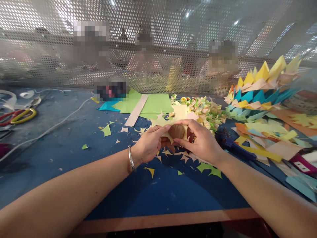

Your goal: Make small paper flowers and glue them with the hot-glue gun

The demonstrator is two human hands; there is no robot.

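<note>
Both hands meet near the middle of the blue table (74, 132). My left hand (152, 142), with a silver bangle at its wrist, pinches the left side of a round brown wooden-looking piece (177, 131) with pale yellow paper at its edges. On the right side, my right hand (200, 140) grips the same piece between thumb and fingers. Behind them lies a pale yellow paper sheet (180, 112) with cut-out edges. Small paper scraps (184, 158) are scattered under and in front of the hands.
Green paper sheets (158, 102) and a pale strip (137, 110) lie behind. Small folded paper pieces (205, 109) are heaped right of centre. Further right are a layered paper construction (260, 94), a dark blue tool (235, 147) and paper strips. Scissors (23, 116) and a white cable (53, 130) lie left.
</note>
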